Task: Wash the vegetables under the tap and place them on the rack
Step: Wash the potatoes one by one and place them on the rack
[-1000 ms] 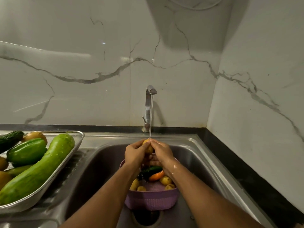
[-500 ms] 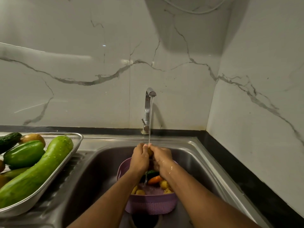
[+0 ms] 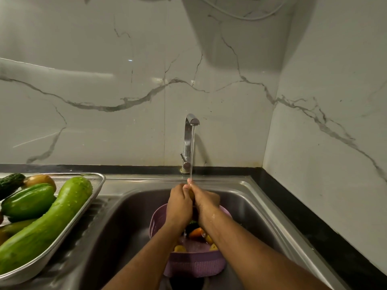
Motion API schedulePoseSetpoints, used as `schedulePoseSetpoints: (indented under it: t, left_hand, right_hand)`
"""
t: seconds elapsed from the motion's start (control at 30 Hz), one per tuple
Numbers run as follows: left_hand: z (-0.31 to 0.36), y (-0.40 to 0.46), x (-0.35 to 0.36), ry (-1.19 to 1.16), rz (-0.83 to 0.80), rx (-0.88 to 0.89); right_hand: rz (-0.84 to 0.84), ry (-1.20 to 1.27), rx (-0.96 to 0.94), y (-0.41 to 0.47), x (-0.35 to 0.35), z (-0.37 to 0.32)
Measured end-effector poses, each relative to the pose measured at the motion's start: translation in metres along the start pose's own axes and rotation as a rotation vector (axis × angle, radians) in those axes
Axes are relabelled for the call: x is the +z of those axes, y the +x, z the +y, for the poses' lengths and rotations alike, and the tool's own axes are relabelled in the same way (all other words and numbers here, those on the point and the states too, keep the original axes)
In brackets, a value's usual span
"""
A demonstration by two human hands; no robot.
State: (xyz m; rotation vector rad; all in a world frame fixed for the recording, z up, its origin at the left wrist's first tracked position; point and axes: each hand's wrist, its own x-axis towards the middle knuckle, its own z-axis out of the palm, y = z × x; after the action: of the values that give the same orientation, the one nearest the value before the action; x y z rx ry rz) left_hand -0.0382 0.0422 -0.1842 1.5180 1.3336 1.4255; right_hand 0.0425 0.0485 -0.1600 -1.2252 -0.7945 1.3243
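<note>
Water (image 3: 191,151) falls in a thin stream from the tap (image 3: 187,141) at twelve o'clock of the sink (image 3: 247,197), landing on the fingertips where the two hands meet; the left hand (image 3: 179,203) and the right hand (image 3: 206,200) are cupped together, fingers curled, clasping one small yellowish vegetable (image 3: 191,194) between them, only a sliver of it showing in the gap; what kind it is cannot be told; the right wrist is wet, with drops on it.

Directly under the hands, near the middle of the sink, sits a purple basket (image 3: 194,266); inside it lie an orange piece (image 3: 195,232), a dark green piece (image 3: 191,223) just at its eleven o'clock, and a few small yellow ones (image 3: 179,248) toward the near wall; the forearms cover much of the rest; the drain (image 3: 186,283) shows at six o'clock of the basket.

At nine o'clock of the sink a steel rack (image 3: 98,186) rests on the ribbed draining board; on it a long pale green gourd (image 3: 48,222) lies slanted, beaded with drops, its tip toward one o'clock; touching it at its ten o'clock is a shorter dark green cucumber (image 3: 28,203); beyond that, at the rack's far edge, a brownish round vegetable (image 3: 39,181) and a bumpy dark green gourd (image 3: 10,184) lie side by side.

A black counter (image 3: 314,227) strip runs along the marble wall (image 3: 104,70) at twelve and three o'clock.
</note>
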Motion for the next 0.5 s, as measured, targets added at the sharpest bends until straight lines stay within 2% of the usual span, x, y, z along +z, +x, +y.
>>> schedulePoseSetpoints:
  t: [0.1, 0.2, 0.37, 0.5]
  left_hand:
    - [-0.002, 0.000, -0.002, -0.027, 0.014, -0.016]
    - [-0.002, -0.001, -0.001, -0.049, -0.021, -0.057]
    - [-0.006, 0.001, -0.002, -0.094, -0.194, -0.120]
    - [-0.004, -0.004, -0.003, -0.037, -0.186, -0.030]
  right_hand:
    - [0.027, 0.008, 0.000, -0.003, 0.005, 0.001]
    - [0.080, -0.109, -0.021, -0.006, 0.000, 0.001]
    - [-0.081, -0.182, -0.087, -0.002, -0.022, -0.005]
    - [0.073, -0.331, -0.292, 0.002, -0.014, 0.010]
